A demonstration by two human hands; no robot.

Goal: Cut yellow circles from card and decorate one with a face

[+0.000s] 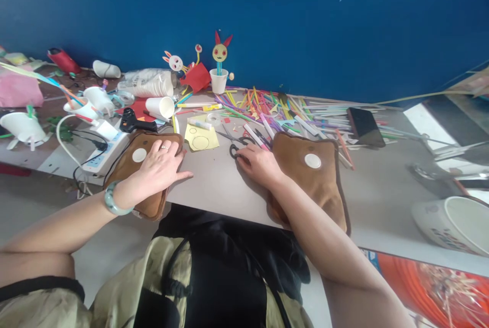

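Observation:
My left hand [162,165] lies with fingers spread on a brown plush hot-water bag [126,170] that has a white round cap. My right hand [262,164] is curled over the black handles of a pair of scissors [230,137], which lies flat on the table with its blades pointing away to the left. Under the right wrist is a second brown plush bag [305,178]. Between the hands sits a yellow paper [201,137] with drawn circles, and a glue stick or pen lies across its top edge.
Behind the hands spread many coloured pipe cleaners [260,106] and markers. A glue gun [136,121] and a power strip [109,149] with cables are at left. Paper-cup figures [219,81] stand by the blue wall. A phone [365,127] and a white bucket [454,223] are right.

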